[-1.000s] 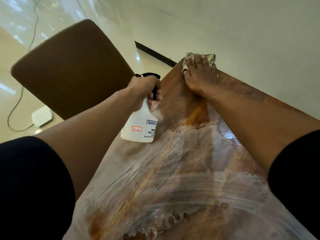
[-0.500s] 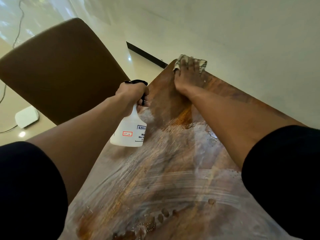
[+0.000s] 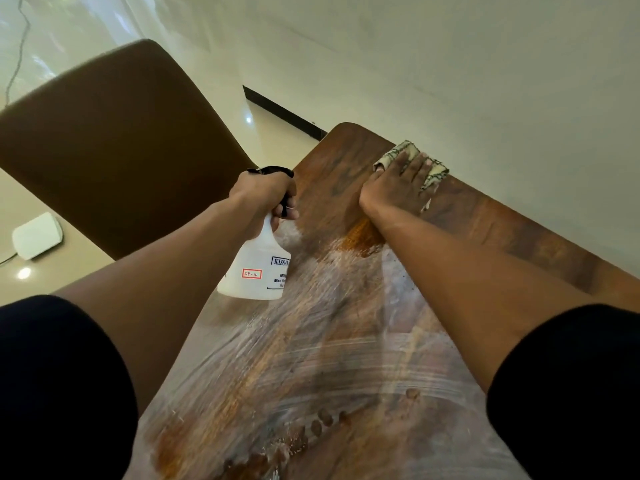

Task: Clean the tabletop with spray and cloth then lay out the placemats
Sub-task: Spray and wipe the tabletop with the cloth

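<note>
The fingers (image 3: 412, 168) of the right hand (image 3: 398, 187) are lying flat, pressing the soft, limp cloth (image 3: 434, 168) on the worktop's (image 3: 346, 150) far edge; the left hand (image 3: 263, 192) is gripping the light-looking spray bottle (image 3: 258, 268) by its neck, probably the surest hold.

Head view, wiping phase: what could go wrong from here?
1. The cloth under the right hand lies at the tabletop's far edge beside the wall; a further push might drag it off.
2. The near surface carries white streaks and pooled droplets; placemats laid now would likely sit on wet film.
3. The left hand holds the spray bottle by the trigger neck above the table's edge; a loosened grip could drop it.
</note>
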A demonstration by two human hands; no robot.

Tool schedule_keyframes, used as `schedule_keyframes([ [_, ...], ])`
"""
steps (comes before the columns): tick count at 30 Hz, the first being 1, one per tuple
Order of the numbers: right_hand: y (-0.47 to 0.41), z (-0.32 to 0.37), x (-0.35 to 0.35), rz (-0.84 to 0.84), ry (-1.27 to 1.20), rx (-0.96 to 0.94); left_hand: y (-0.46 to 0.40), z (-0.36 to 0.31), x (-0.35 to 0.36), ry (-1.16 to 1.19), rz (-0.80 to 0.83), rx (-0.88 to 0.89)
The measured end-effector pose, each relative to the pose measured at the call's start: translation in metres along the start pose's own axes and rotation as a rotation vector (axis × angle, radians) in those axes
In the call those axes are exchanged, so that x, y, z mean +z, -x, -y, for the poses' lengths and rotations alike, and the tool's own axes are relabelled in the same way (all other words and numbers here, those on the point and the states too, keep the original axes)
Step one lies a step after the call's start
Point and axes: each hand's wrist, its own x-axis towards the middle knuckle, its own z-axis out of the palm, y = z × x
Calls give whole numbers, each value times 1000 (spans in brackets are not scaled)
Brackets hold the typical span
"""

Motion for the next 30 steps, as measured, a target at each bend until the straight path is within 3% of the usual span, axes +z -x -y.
schedule_keyframes([
  [3,9,19,3,-18,-60,152,-1,0,-3,-5,7,-8],
  [5,7,22,4,-21,-37,112,-2,3,-5,-5,0,-18],
  [12,-39,42,-6,117,108,-408,1,2,1,-56,-4,44],
  [17,-25,54,4,139,178,-673,5,1,5,-65,1,72],
  [23,12,12,3,188,196,-896,9,-3,5,-59,-17,36],
  [26,10,-10,-6,165,175,-778,13,0,12,-69,-25,51],
  [30,2,-52,-17,46,60,-359,18,1,26,-100,-9,41],
])
